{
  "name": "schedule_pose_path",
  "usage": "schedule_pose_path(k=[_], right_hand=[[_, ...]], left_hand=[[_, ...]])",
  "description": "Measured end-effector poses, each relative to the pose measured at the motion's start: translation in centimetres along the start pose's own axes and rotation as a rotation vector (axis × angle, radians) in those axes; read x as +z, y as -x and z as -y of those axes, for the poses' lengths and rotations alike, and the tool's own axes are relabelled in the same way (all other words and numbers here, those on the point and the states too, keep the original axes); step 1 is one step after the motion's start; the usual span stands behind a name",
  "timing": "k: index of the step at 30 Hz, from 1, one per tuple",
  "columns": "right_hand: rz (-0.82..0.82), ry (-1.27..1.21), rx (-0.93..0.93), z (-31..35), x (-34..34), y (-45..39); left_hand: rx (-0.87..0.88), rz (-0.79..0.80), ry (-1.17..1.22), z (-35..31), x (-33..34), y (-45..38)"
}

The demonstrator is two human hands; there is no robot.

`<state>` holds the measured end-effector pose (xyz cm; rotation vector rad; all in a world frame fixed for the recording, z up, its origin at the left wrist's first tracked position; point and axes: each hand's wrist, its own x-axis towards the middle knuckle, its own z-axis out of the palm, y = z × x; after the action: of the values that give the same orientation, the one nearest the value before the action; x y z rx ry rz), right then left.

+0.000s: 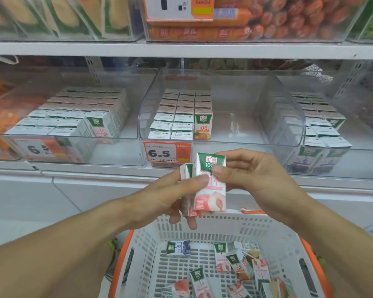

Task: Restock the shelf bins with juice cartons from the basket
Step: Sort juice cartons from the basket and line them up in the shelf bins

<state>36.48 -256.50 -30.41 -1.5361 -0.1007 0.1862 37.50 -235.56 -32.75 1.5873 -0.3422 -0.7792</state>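
Both hands (202, 186), peach carton (211, 183) upright

Two bare forearms, left hand (170, 196) and right hand (252, 175) without sleeves, gloves, rings or watch.

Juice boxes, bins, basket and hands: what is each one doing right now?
Peach carton: upright, pinched by both hands.
Second carton: behind it, in left hand.
Right hand: gripping peach carton.
Basket: holds loose cartons.
Middle bin: partly filled.
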Motion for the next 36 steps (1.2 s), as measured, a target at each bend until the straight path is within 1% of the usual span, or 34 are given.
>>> schedule_pose_path(k=[2, 4, 5, 8, 10, 12, 13, 15, 17, 19, 22, 24, 25, 27, 28, 29, 30, 31, 32, 34, 36], right_hand=[[-0.018, 0.217, -0.092, -0.1, -0.1, -0.2], [0.038, 0.319, -0.1, -0.3, -0.3, -0.5], [0.102, 0.305, -0.075, -0.5, -0.4, -0.6], [0.354, 0.149, 0.06, -1.1, -0.8, -1.1], [0.5, 0.126, 0.146, -1.4, -0.7, -1.2], [0.636, 0.172, 0.188, -1.8, -0.2, -1.3], [0.673, 0.224, 0.176, -1.9, 0.2, -1.4], [0.678, 0.337, 0.111, -2.2, 1.2, -1.4], [0.623, 0.371, 0.065, -2.4, 2.2, -1.4], [0.548, 0.321, 0.04, -2.5, 3.2, -1.4], [0.467, 0.268, -0.062, -1.9, 5.1, -1.6], [0.417, 0.196, -0.115, -1.2, 6.8, -2.0], [0.396, 0.154, -0.143, -0.6, 7.7, -2.3], [0.358, 0.126, -0.23, 0.8, 9.5, -3.3], [0.334, 0.142, -0.284, 1.7, 10.5, -3.9], [0.297, 0.182, -0.344, 2.7, 11.5, -4.6], [0.245, 0.256, -0.415, 3.6, 12.5, -5.4], [0.185, 0.357, -0.498, 4.6, 13.5, -6.3], [0.131, 0.461, -0.583, 5.5, 14.5, -7.2], [0.078, 0.653, -0.711, 7.3, 16.3, -9.4], [0.1, 0.889, -0.769, 8.7, 17.8, -11.6]], left_hand=[[0.008, 0.008, -0.021, 0.2, -0.2, 0.2], [-0.027, 0.065, -0.03, 0.3, -0.6, 0.5], [-0.051, 0.105, -0.041, 0.4, -0.9, 0.7], [-0.098, 0.245, -0.138, 0.5, -1.7, 1.1], [-0.138, 0.311, -0.194, 0.4, -2.2, 1.3], [-0.197, 0.351, -0.243, 0.4, -2.6, 1.6], [-0.227, 0.357, -0.272, 0.4, -2.8, 1.8], [-0.267, 0.328, -0.331, 0.5, -3.3, 2.2], [-0.302, 0.224, -0.386, 0.5, -4.2, 3.0], [-0.274, 0.14, -0.432, 0.4, -5.3, 4.1], [-0.159, 0.014, -0.465, -0.2, -7.0, 6.4], [-0.052, -0.119, -0.413, -0.5, -8.2, 7.8], [0.019, -0.218, -0.332, -0.5, -9.0, 8.5], [0.187, -0.498, -0.177, -0.4, -11.0, 9.6], [0.263, -0.663, -0.201, -0.2, -12.2, 10.1], [0.316, -0.829, -0.282, 0.2, -13.5, 10.4], [0.334, -0.978, -0.404, 0.6, -14.9, 10.7], [0.315, -1.094, -0.562, 1.1, -16.2, 10.9], [0.284, -1.166, -0.718, 1.8, -17.4, 10.8], [0.207, -1.194, -0.937, 3.1, -19.1, 10.6], [0.131, -1.182, -0.995, 4.5, -19.9, 9.9]])
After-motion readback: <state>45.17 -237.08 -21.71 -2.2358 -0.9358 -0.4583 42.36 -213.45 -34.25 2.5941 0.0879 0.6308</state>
